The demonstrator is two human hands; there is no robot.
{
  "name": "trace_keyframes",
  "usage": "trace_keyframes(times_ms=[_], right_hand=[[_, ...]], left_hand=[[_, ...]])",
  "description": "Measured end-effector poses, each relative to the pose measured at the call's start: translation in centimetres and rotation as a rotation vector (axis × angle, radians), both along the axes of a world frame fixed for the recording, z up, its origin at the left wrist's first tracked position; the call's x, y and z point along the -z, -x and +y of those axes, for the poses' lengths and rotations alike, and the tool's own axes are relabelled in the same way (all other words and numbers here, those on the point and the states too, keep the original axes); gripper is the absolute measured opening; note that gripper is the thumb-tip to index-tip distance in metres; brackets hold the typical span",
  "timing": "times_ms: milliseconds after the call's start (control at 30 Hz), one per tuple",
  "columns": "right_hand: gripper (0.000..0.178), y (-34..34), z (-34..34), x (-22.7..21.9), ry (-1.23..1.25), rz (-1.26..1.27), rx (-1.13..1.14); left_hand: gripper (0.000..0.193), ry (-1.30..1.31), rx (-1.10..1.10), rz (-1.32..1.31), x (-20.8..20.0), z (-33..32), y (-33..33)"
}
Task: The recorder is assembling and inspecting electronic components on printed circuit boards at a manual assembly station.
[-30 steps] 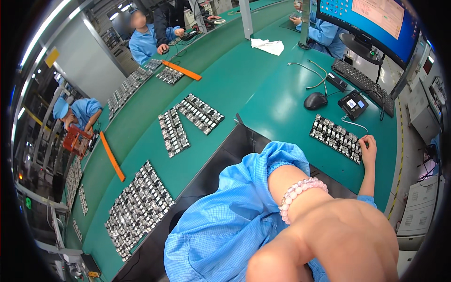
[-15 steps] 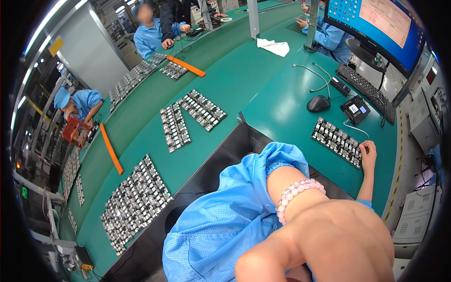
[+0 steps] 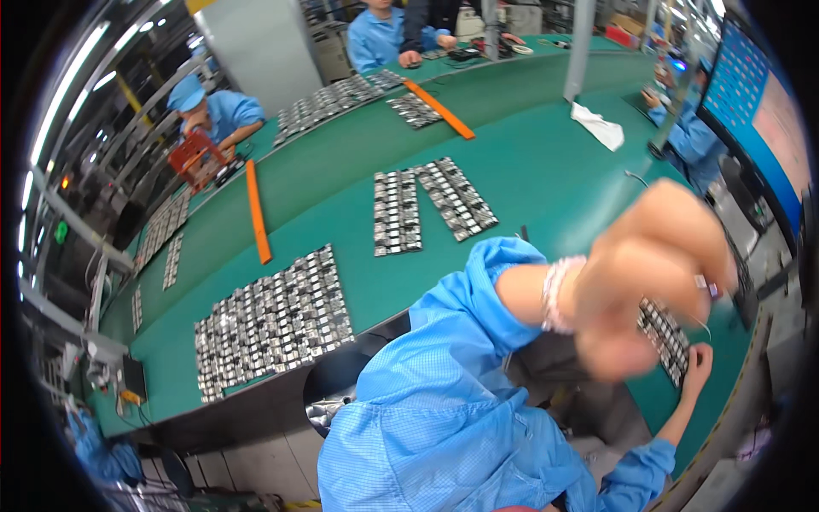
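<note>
My left hand point(image 3: 657, 273), with a beaded bracelet point(image 3: 560, 294) at its wrist, is raised large and close in front of the right side of the table. Motion smears its fingers, so I cannot tell whether it holds anything. Behind it, partly covered, lies a block of small black-and-silver electronic modules point(image 3: 667, 343) set in rows. At that block's near right end is my right hand point(image 3: 699, 362), its fingers curled together against the edge. What they pinch, if anything, is too small to make out. A thin white cable point(image 3: 705, 329) runs just above that hand.
A large block of similar modules point(image 3: 273, 322) lies at left, with two narrower blocks point(image 3: 397, 213) mid-table. Orange strips point(image 3: 258, 212) lie farther back. A white cloth point(image 3: 597, 127) rests near a metal post point(image 3: 580, 51). A monitor point(image 3: 759, 111) stands at right. Co-workers sit across the table.
My view has turned left, so the table things sit farther right. My left hand has risen from low in front of me to before the module block. My right hand stays at the block's end.
</note>
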State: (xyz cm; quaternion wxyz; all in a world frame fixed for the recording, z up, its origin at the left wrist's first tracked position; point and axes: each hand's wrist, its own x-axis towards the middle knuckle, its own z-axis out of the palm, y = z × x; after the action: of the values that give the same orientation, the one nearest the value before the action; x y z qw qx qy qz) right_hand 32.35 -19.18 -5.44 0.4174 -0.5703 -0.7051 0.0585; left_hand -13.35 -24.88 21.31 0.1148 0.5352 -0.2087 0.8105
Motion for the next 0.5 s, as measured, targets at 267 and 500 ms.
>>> trace_keyframes(times_ms=[267, 500], right_hand=[[0.018, 0.3, 0.0, -0.8, 0.047, 0.062, 0.049], [0.02, 2.9, -0.5, -2.0, 0.088, 0.129, 0.047]], left_hand=[[0.019, 0.454, -1.304, 0.427, 5.5, 22.7, 15.4], [0.042, 1.885, -1.502, 0.719, 17.5, 29.0, 34.4]])
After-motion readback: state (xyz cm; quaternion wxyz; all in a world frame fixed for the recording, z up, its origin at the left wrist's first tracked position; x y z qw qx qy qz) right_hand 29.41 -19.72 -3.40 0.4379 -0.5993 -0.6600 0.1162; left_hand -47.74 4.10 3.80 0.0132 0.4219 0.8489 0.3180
